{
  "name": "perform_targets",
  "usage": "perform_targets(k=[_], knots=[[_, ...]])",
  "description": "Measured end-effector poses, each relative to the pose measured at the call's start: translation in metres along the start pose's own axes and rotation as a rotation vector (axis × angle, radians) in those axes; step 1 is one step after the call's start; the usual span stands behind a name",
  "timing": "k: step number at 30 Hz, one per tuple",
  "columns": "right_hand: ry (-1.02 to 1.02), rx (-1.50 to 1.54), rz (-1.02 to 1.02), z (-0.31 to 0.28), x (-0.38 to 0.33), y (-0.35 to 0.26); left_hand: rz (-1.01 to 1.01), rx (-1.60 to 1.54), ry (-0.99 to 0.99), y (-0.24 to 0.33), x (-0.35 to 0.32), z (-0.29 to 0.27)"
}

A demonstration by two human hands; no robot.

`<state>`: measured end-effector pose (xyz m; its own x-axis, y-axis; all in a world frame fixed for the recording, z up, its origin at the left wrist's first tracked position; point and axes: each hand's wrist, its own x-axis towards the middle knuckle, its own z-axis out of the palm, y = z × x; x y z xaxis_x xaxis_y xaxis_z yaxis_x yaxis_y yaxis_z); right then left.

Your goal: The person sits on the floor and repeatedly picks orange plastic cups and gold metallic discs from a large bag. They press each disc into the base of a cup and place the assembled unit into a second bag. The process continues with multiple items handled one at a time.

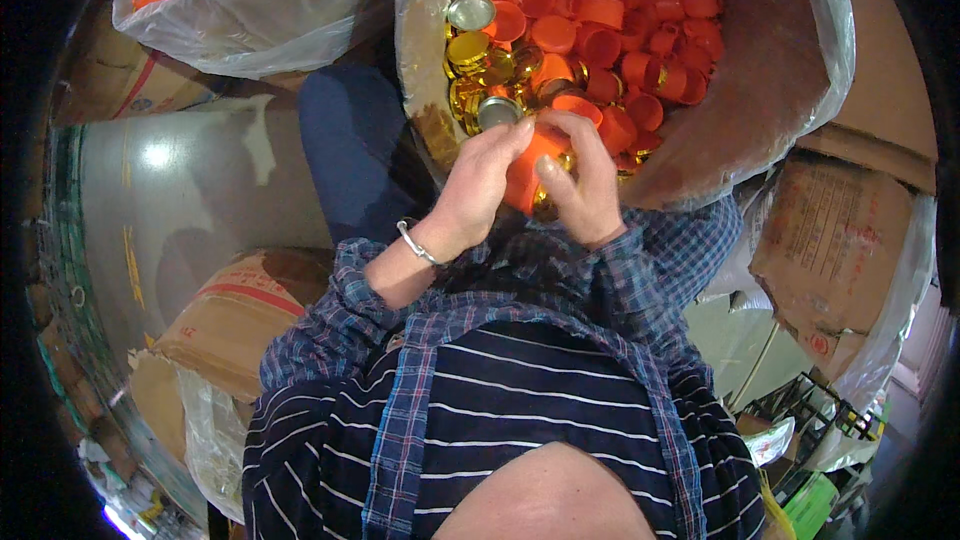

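Note:
Both my hands come together over the near edge of a large lined box (790, 100). My left hand (474, 186), with a silver bracelet at its wrist, is closed on an orange plastic cap (521, 178). My right hand (588, 186) curls around the same cap from the other side, its thumb bent inward. Gold metal shows between the hands, though its shape is mostly hidden. Just beyond lie several gold lids (468, 49) and a silver-faced lid (497, 112), beside a heap of orange plastic caps (600, 12).
A second plastic-lined container (270, 25) with orange pieces stands at the upper left. Cardboard boxes sit at the lower left (235, 315) and right (835, 250). My knee (355, 155) is against the big box's left side. A green object (812, 505) lies at the lower right.

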<state>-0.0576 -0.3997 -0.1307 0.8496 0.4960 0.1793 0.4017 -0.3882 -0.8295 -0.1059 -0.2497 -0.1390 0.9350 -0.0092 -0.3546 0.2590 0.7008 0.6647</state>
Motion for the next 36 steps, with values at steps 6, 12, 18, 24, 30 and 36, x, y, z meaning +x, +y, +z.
perform_targets(k=[6,12,18,24,30,36], knots=[[0.036,0.532,0.269,-0.013,0.007,0.008,0.001,0.434,-0.341,0.024,-0.006,-0.001],[0.201,0.424,0.254,-0.005,0.003,-0.014,0.233,1.057,-0.058,0.024,-0.020,0.010],[0.106,0.135,0.088,-0.020,0.004,-0.032,0.326,1.022,-0.088,0.027,-0.027,0.021],[0.205,0.489,0.301,-0.007,-0.003,-0.008,0.264,1.048,-0.133,0.029,-0.021,0.024],[0.430,1.187,0.729,0.011,-0.002,0.004,0.463,0.986,-0.016,0.008,-0.023,0.013],[0.047,0.107,0.075,-0.010,0.003,-0.020,0.229,1.018,-0.044,0.009,-0.024,0.010]])
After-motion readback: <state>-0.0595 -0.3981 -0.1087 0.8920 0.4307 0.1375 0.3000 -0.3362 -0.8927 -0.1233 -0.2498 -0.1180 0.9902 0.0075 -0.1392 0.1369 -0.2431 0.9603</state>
